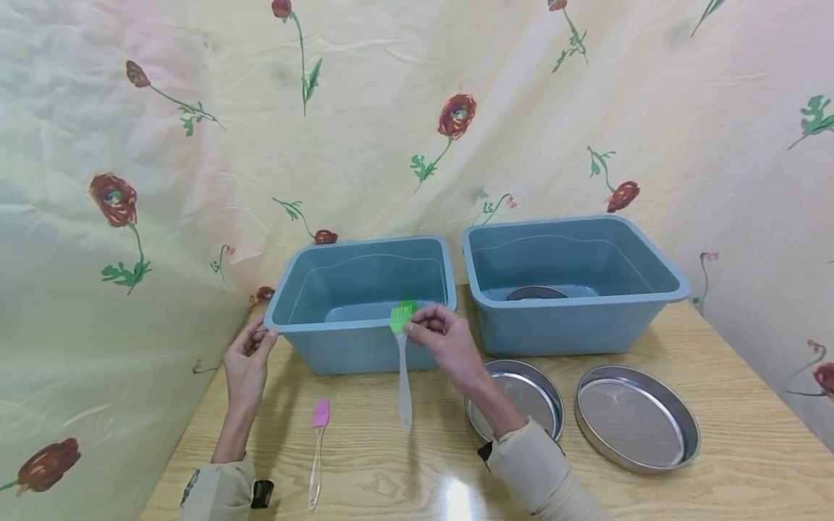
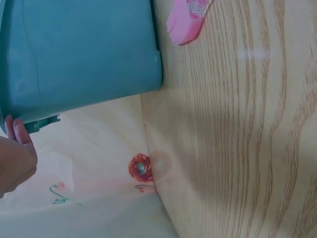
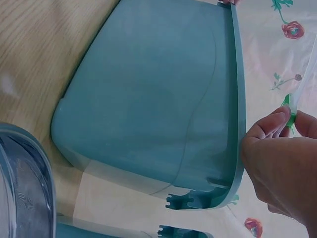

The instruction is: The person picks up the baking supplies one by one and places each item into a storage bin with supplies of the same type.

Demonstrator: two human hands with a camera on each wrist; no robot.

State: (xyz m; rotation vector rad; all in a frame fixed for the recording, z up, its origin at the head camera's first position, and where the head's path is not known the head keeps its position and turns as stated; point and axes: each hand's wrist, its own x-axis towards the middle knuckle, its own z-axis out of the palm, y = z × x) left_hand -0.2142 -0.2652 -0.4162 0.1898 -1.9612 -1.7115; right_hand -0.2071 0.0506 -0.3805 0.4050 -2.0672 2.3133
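My right hand (image 1: 451, 346) pinches a basting brush (image 1: 404, 380) near its green bristle head, above the front rim of the left blue tub (image 1: 348, 351). The pale handle hangs downward in front of that tub. In the right wrist view, thumb and fingers close on the green part (image 3: 291, 119) of the brush. At the tub's front left corner, my left hand (image 1: 249, 362) holds the rim, and its fingers show there in the left wrist view too. A second basting brush (image 1: 320, 416), with a pink head and clear handle, lies on the table before the tub.
The right blue tub (image 1: 554, 325) has a round metal sieve (image 1: 537, 292) inside. Two more sieves lie on the wooden table: one (image 1: 521, 383) partly under my right forearm, another (image 1: 638, 420) farther right. A flowered cloth (image 1: 365, 145) hangs behind.
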